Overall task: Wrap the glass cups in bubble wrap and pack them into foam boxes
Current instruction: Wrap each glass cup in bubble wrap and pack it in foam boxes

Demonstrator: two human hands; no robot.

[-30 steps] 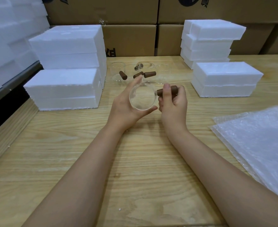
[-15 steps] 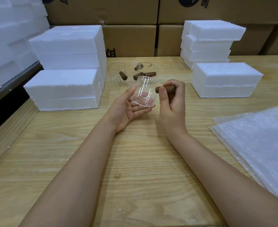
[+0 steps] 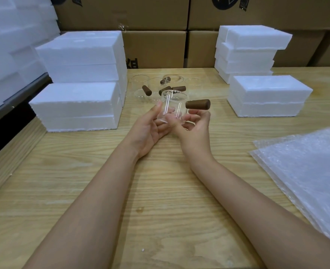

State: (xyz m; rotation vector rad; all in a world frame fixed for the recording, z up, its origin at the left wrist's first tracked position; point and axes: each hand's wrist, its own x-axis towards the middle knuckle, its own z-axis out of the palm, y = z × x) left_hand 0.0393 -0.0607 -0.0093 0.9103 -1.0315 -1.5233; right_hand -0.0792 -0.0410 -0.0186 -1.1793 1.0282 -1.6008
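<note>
At the middle of the head view, above the wooden counter (image 3: 63, 171), a clear glass cup (image 3: 172, 105) is held upright between both hands, off the surface. Its brown wooden handle (image 3: 198, 104) sticks out sideways toward 3 o'clock. The left hand (image 3: 148, 131) lies palm up at the cup's 8 o'clock. Its fingers are loose and nearly straight under the base, and its thumb rests against the glass wall. The right hand (image 3: 194, 131) is at the cup's 5 o'clock, with thumb and curled fingers pinching the lower edge of the cup just beneath the handle.

Toward 12 o'clock from the cup, further glass cups (image 3: 140, 87) with the same brown handles sit together on the counter, their outlines hard to separate. White foam boxes (image 3: 76, 105) are stacked at 10 o'clock, a low stack in front of a taller pile. More foam boxes stand at 2 o'clock. A pile of bubble wrap sheets (image 3: 306, 171) lies flat at 4 o'clock, well apart from the hands. Brown cardboard cartons (image 3: 154, 49) form a wall along the far edge at 12 o'clock.
</note>
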